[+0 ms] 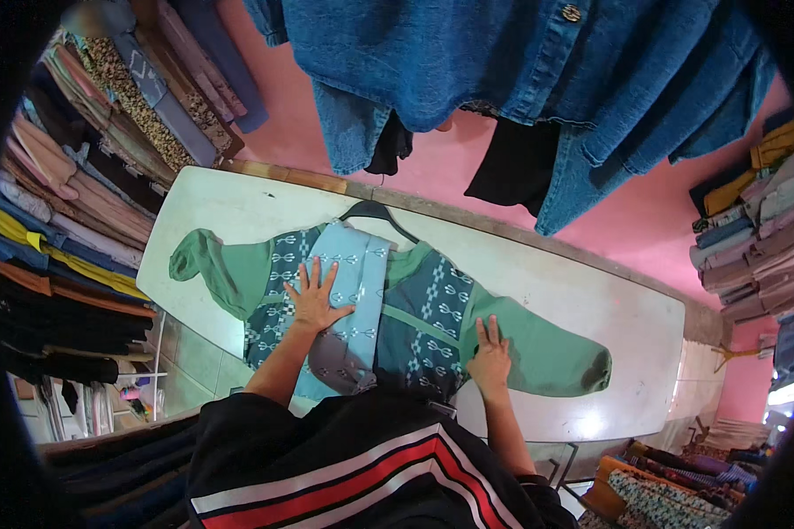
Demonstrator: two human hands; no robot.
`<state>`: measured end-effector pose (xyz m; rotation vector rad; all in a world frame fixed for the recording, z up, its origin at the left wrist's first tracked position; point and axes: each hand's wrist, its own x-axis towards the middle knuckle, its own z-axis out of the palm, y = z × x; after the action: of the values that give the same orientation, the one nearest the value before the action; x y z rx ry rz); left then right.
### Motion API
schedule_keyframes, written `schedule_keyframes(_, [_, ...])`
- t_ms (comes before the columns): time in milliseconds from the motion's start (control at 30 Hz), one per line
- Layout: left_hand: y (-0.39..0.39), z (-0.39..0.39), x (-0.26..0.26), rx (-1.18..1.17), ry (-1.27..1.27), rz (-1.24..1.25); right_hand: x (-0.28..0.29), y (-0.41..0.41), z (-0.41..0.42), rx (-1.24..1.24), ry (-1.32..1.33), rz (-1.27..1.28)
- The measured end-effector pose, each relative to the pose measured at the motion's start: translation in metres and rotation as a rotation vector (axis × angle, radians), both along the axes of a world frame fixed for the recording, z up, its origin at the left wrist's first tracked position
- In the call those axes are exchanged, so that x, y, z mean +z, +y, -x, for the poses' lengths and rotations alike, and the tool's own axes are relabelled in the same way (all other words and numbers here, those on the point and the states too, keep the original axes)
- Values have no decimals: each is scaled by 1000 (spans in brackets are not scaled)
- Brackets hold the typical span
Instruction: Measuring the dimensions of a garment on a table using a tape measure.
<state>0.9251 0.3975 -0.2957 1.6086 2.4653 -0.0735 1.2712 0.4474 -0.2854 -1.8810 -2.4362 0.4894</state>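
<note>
A green and dark-teal patterned long-sleeved garment lies spread on a white tabletop, with a black clothes hanger at its neck. A light-blue patterned cloth panel lies over the garment's left half. My left hand rests on that panel with its fingers spread. My right hand lies on the garment where the green right sleeve joins the body, its fingers extended. The left sleeve is bent and bunched at its end. The garment's lower part is hidden by my body.
Denim shirts hang above the table's far side against a pink wall. Folded and hanging clothes crowd the left, and stacked clothes stand at the right. More patterned fabrics lie at the lower right.
</note>
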Motion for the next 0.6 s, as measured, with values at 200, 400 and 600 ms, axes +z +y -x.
schedule_keyframes(200, [15, 0, -8, -36, 30, -59, -16, 33, -19, -49, -73, -20])
schedule_keyframes(400, [52, -21, -10, -75, -4, -92, -26, 70, -55, -115, -173, -78])
schedule_keyframes(600, [67, -32, 2, -122, -169, -9, -24, 77, -67, -166, -241, -114])
